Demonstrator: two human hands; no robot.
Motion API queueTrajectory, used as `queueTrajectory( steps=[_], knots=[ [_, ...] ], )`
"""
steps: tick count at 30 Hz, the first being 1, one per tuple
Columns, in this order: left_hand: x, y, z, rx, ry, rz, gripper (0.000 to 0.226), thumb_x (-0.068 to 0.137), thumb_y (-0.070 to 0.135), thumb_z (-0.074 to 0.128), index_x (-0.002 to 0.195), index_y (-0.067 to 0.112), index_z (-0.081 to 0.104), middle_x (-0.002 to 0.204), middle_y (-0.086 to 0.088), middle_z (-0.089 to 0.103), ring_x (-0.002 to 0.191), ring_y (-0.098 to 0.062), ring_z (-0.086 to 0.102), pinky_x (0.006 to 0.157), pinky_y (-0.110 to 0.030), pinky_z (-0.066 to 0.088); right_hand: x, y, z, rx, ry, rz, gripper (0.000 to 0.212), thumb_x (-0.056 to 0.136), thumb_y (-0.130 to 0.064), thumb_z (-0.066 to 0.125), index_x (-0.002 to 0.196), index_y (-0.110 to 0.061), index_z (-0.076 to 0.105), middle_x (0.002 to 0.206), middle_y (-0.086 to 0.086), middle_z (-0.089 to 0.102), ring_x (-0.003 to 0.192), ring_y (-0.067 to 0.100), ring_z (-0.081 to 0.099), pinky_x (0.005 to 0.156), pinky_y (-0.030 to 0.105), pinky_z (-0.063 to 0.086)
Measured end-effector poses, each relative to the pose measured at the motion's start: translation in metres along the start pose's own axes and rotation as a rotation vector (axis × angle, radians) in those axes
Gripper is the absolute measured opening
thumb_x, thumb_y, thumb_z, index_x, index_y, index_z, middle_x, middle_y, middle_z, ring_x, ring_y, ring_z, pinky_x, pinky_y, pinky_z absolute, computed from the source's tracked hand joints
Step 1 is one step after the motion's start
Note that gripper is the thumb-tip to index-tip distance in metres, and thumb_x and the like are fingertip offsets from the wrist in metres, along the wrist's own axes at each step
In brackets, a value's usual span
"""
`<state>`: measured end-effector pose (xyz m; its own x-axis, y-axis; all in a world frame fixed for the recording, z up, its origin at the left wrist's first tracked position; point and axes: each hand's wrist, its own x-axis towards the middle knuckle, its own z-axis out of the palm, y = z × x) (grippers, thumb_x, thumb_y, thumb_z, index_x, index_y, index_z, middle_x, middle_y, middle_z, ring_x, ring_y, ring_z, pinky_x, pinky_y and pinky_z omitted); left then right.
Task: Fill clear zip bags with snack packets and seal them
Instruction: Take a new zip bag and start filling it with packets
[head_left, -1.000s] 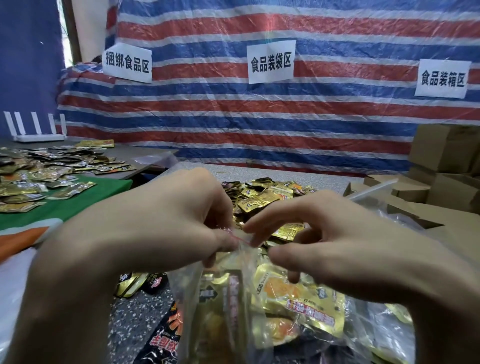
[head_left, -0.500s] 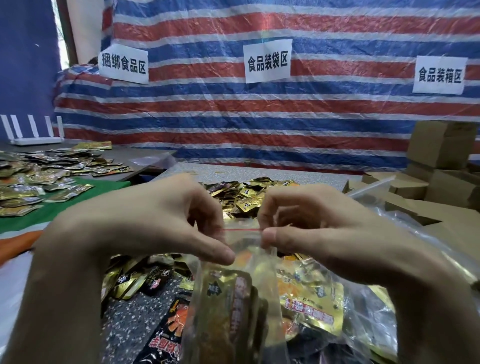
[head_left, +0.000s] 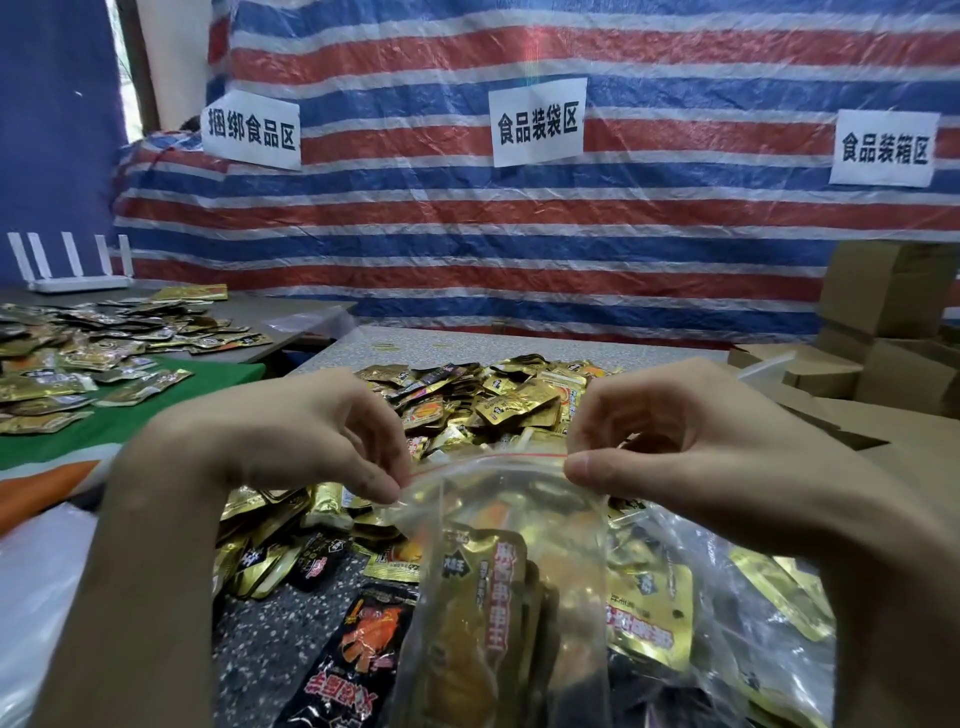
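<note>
Head view, frame centre: my left hand (head_left: 291, 441) and right hand (head_left: 691, 447) each pinch the zip bag (head_left: 498, 545)'s red-lined top, snack packets (head_left: 483, 613) inside

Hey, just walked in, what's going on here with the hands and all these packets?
A person is packing snacks. The left hand and right hand each pinch a top corner of a clear zip bag, stretching its red zip strip between them. The bag already holds several snack packets. A pile of loose packets lies on the table behind it. Whether the strip is fully sealed is unclear.
</note>
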<state>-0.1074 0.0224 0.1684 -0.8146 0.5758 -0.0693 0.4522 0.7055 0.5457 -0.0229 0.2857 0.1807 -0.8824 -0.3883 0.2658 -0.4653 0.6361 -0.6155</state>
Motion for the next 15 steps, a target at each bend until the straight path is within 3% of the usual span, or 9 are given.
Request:
queueTrajectory(
  steps=[2,4,6,11,13,15],
  knots=[
    [0.0,-0.001,0.001,0.006,0.018,0.015,0.012,0.085,0.024,0.077,0.079,0.034,0.077,0.083,0.009,0.074,0.075,-0.002,0.066,0.07,-0.017,0.048,-0.002,-0.001,-0.001,-0.01,-0.01,0.034,0.011,0.085,-0.027,0.071,0.077,-0.02,0.071,0.083,0.001,0.071,0.079,0.015,0.068,0.081,0.05,0.056],
    [0.002,-0.001,0.0,0.028,0.106,0.042,0.006,0.085,0.033,0.075,0.082,0.038,0.076,0.096,0.018,0.072,0.087,0.004,0.065,0.082,-0.028,0.05,-0.003,-0.001,-0.002,-0.014,0.007,0.065,0.01,0.083,-0.031,0.071,0.077,-0.023,0.071,0.09,-0.002,0.072,0.086,0.011,0.068,0.083,0.049,0.057],
    [0.002,-0.001,-0.001,0.015,0.175,0.077,0.004,0.085,0.037,0.073,0.082,0.04,0.074,0.104,0.023,0.068,0.093,0.01,0.062,0.082,-0.03,0.049,-0.005,0.002,-0.004,-0.016,0.019,0.113,0.008,0.082,-0.036,0.07,0.077,-0.03,0.07,0.099,-0.004,0.073,0.093,0.008,0.069,0.087,0.047,0.057],
    [0.002,-0.004,0.0,-0.116,0.085,0.12,0.014,0.088,0.023,0.068,0.081,0.033,0.073,0.089,0.003,0.076,0.082,-0.013,0.072,0.069,-0.026,0.058,-0.008,0.009,-0.008,0.095,-0.003,0.188,0.002,0.087,-0.017,0.072,0.087,-0.015,0.07,0.085,0.004,0.075,0.08,0.018,0.072,0.079,0.039,0.061],
    [0.001,-0.008,-0.004,-0.157,0.095,0.156,0.006,0.079,0.03,0.07,0.082,0.032,0.075,0.086,-0.002,0.077,0.077,-0.015,0.073,0.068,-0.025,0.059,-0.008,0.011,-0.01,0.132,0.04,0.174,0.006,0.085,-0.007,0.073,0.089,-0.01,0.071,0.082,0.007,0.076,0.076,0.021,0.073,0.074,0.036,0.062],
    [0.0,-0.012,-0.008,-0.191,0.092,0.2,0.016,0.07,0.038,0.075,0.084,0.031,0.077,0.084,-0.004,0.077,0.075,-0.018,0.073,0.068,-0.027,0.06,-0.008,0.012,-0.011,0.162,0.073,0.165,0.011,0.082,-0.002,0.075,0.09,-0.008,0.071,0.08,0.009,0.076,0.073,0.024,0.074,0.071,0.036,0.063]
  ],
)
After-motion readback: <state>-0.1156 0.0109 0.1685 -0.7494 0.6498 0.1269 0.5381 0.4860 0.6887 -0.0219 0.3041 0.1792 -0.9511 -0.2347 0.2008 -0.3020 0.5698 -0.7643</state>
